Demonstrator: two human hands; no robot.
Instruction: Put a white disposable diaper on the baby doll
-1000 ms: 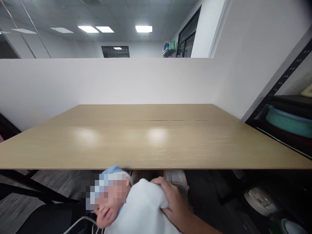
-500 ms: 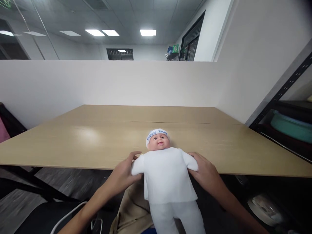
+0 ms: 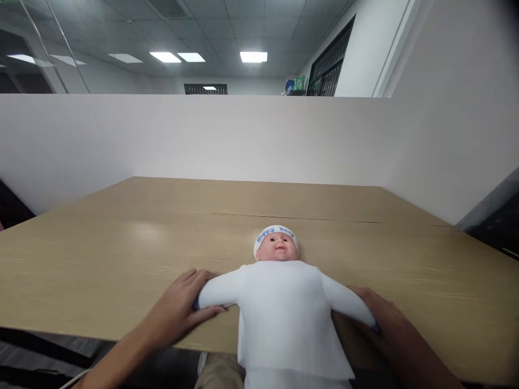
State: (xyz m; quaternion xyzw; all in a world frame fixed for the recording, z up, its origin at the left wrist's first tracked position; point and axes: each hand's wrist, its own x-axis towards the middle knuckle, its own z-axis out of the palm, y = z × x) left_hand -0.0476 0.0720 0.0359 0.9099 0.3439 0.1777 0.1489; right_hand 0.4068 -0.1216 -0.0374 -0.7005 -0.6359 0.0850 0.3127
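Note:
A baby doll (image 3: 290, 313) in a white top and a white cap with blue lettering lies face up, its head and upper body over the near part of the wooden table (image 3: 162, 243). Its arms are spread out to both sides. My left hand (image 3: 184, 302) is closed around the end of the doll's arm on the left, thumb below and fingers above. On the other side, my right hand (image 3: 383, 319) grips the end of the opposite arm, near a blue cuff. The doll's legs drop out of the frame at the bottom.
Behind the table stands a low white partition wall (image 3: 251, 138), with a glazed room beyond it. A dark shelf (image 3: 497, 224) is at the right edge. My knee in tan trousers (image 3: 223, 373) shows under the table's front edge.
The doll has moved farther onto the table. My hands have moved apart, from its upper arms to the arm ends, and its arms are now stretched outward. The view has come closer to the table.

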